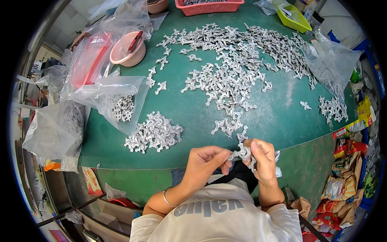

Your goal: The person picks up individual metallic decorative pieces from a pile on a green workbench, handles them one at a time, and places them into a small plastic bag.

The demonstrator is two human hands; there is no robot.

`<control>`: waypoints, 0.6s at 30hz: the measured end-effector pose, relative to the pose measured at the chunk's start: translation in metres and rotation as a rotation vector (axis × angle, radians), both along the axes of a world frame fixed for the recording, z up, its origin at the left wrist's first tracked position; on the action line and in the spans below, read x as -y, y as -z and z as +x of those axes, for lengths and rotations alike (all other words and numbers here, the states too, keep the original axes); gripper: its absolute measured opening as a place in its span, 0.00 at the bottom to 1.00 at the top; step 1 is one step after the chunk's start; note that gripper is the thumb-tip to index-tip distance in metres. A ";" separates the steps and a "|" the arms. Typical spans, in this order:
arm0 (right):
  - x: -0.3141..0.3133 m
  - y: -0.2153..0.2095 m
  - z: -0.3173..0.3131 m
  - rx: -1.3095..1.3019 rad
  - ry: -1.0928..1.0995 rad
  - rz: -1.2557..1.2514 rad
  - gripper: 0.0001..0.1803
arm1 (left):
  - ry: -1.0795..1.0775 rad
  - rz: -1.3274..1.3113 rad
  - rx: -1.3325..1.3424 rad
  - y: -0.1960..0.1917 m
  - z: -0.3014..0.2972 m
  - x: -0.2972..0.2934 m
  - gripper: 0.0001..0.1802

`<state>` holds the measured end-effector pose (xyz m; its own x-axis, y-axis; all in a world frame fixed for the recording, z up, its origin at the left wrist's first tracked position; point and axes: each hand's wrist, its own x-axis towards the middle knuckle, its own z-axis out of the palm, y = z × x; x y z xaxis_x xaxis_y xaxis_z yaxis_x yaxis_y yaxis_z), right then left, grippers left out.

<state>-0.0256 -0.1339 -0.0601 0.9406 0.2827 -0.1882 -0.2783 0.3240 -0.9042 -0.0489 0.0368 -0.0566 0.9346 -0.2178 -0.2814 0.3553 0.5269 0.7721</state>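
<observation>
Just off the table's near edge, a small silver-grey metal casting with a ring-shaped middle and short arms is held up between both hands. My left hand pinches one arm of it between thumb and fingers. Closed around its other side is my right hand, with more grey metal showing below the fingers; whether that is a second casting I cannot tell. Directly beyond the hands lies a trail of similar castings, running into a large loose spread. Left of my left hand sits a compact heap of castings.
The green table has clear plastic bags and a pink basket at left. Across the back stand a red tray and a yellow-green basket. Another bag lies at right, above a small group of castings.
</observation>
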 end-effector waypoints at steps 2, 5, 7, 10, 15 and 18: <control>0.000 -0.001 0.000 0.012 0.012 -0.029 0.17 | 0.003 0.007 -0.001 0.001 -0.001 0.001 0.11; 0.001 0.000 -0.001 0.059 0.019 -0.064 0.18 | 0.010 -0.003 -0.001 0.000 0.000 0.001 0.12; 0.001 0.001 -0.001 0.088 0.024 -0.075 0.18 | 0.012 -0.008 0.000 0.000 0.000 0.001 0.12; 0.000 0.001 -0.002 0.112 0.035 -0.061 0.17 | 0.010 -0.008 0.002 0.000 0.000 0.001 0.12; -0.001 0.004 -0.002 0.128 0.084 -0.094 0.14 | -0.002 0.012 0.008 -0.001 -0.001 0.003 0.11; 0.000 0.001 -0.002 0.124 0.074 -0.122 0.12 | -0.001 0.063 0.017 -0.004 0.000 0.003 0.09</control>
<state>-0.0277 -0.1336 -0.0612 0.9761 0.1941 -0.0981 -0.1417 0.2257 -0.9638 -0.0490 0.0338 -0.0521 0.9395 -0.1993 -0.2786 0.3413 0.4771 0.8099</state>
